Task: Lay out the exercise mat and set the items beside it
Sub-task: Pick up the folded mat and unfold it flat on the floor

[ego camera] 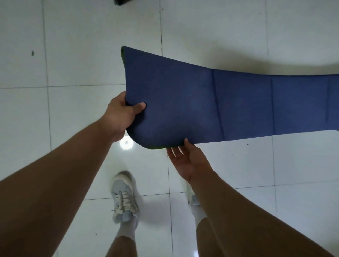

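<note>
A dark blue exercise mat (211,102) with a green underside hangs lifted above the white tiled floor and stretches off the right edge of the view. Fold creases cross it. My left hand (121,115) grips its short end, thumb on top and fingers hidden beneath. My right hand (187,161) pinches the mat's near long edge, thumb tip on the blue top face and fingers underneath against the green side.
White glossy floor tiles (73,55) surround me. My two feet in pale sneakers (124,196) stand just below the mat's near edge. A dark object (122,2) pokes in at the top edge of the view.
</note>
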